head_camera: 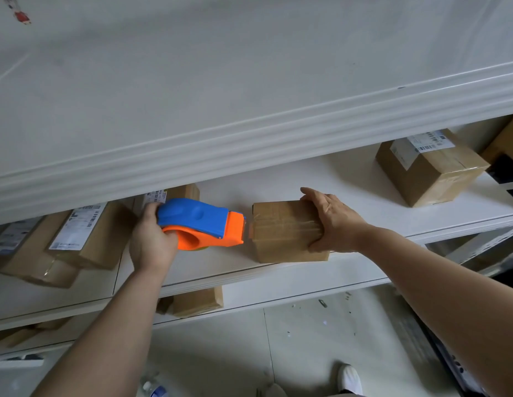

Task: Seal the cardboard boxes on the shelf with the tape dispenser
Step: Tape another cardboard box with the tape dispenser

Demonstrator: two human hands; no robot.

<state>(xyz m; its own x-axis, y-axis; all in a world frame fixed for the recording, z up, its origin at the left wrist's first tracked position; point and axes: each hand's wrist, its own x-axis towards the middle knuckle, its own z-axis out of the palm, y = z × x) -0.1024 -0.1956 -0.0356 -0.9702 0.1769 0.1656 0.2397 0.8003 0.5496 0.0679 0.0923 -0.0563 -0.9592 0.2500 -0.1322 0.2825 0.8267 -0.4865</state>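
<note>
Head view: left hand (152, 239) gripped the tape dispenser (200, 223) at the cardboard box (284, 233), right hand (332, 219) clasping it; steady bracing and a straight pull seemed wise

Overhead: the upper shelf board (249, 133) overhangs the middle shelf (349, 173), capping reach from above.
Left: stacked labelled boxes (83, 236) fill the shelf just beside the left hand (152, 239); another labelled box (179, 193) stands behind the tape dispenser (203, 224).
Centre: the dispenser's nose meets the small box (284, 233); the right hand (332, 222) grips its right end.
Right: bare shelf runs to the far taped box (430, 167), well apart.
Front: shelf edge open.
</note>
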